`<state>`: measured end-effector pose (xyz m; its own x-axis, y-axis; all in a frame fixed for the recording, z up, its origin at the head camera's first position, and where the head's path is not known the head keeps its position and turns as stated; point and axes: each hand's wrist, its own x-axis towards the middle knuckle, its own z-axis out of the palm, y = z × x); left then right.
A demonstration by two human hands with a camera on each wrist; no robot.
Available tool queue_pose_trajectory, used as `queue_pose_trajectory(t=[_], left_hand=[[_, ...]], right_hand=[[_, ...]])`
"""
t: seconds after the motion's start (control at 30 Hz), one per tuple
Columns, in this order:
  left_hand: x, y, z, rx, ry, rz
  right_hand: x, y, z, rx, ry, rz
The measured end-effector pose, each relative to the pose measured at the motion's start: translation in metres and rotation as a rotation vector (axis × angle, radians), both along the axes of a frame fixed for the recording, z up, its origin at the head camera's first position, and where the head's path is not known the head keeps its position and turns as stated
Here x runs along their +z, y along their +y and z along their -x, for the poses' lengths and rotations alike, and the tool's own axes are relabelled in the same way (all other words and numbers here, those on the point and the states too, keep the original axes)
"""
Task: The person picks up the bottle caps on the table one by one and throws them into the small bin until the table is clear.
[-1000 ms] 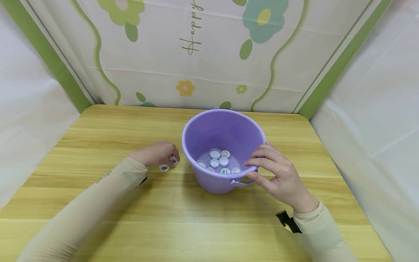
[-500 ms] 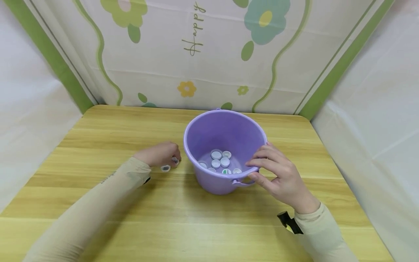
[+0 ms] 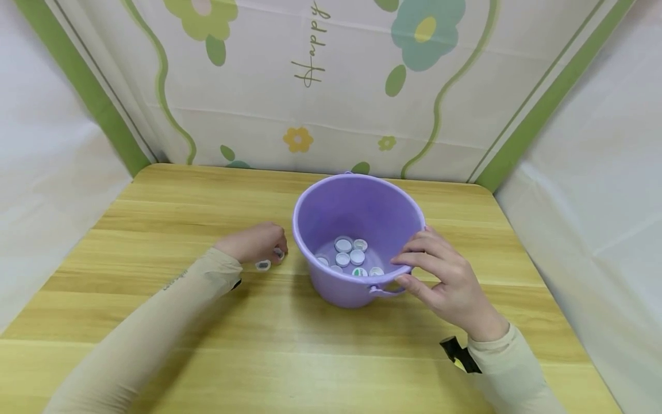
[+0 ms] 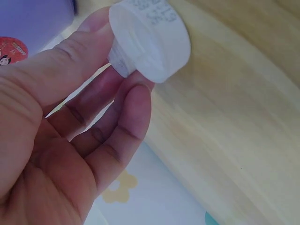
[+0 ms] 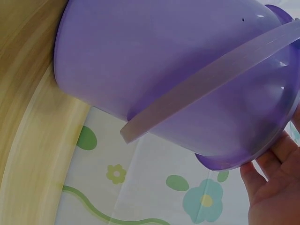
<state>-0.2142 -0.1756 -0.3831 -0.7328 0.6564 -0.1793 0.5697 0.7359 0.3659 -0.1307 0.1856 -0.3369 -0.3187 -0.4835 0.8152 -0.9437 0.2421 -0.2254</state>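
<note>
My left hand (image 3: 256, 242) is low over the table, left of a purple bucket (image 3: 338, 290). Its thumb and fingers pinch a small white bottle cap (image 4: 121, 63), partly hidden by the thumb in the left wrist view. Close beside that hand lies a second white bottle cap (image 3: 263, 265), with print on its side in the left wrist view. My right hand (image 3: 447, 282) grips the bucket's rim on the right, fingers over the edge and thumb outside. Several white bottle caps (image 3: 343, 245) rest on the bucket's bottom.
The bucket stands on a wooden table (image 3: 331, 356). Its strap-like handle (image 5: 211, 82) hangs along the outer side. A red sticker (image 4: 13, 50) shows on the bucket. Behind the table hangs a flowered curtain (image 3: 248, 86); white sheets (image 3: 584, 201) flank both sides.
The head view has shifted slightly, so everything appears a little farther right. Both hands keep their places, the left at the caps and the right on the bucket's rim.
</note>
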Motion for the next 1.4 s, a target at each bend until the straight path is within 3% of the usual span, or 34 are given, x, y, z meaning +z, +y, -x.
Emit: queue_pose_trajectory(t=[0.23,0.57,0.9,1.07,1.4], left_hand=[[0.004,0.003,0.001,-0.023,0.013,-0.015],[-0.006,-0.004,0.001,-0.057,-0.003,-0.043],[0.002,-0.016,0.001,-0.079,0.03,-0.086],[0.03,-0.026,-0.003,-0.023,0.147,-0.143],[0.122,-0.019,-0.025,-0.041,0.422,-0.198]], right_hand=[[0.005,0.001,-0.001,0.011,0.001,0.002],[0.003,0.003,0.003,0.017,0.013,-0.01],[-0.001,0.005,0.008,0.034,-0.003,-0.028],[0.0,0.005,0.006,0.023,-0.005,-0.025],[0.006,0.003,0.004,0.033,-0.008,-0.011]])
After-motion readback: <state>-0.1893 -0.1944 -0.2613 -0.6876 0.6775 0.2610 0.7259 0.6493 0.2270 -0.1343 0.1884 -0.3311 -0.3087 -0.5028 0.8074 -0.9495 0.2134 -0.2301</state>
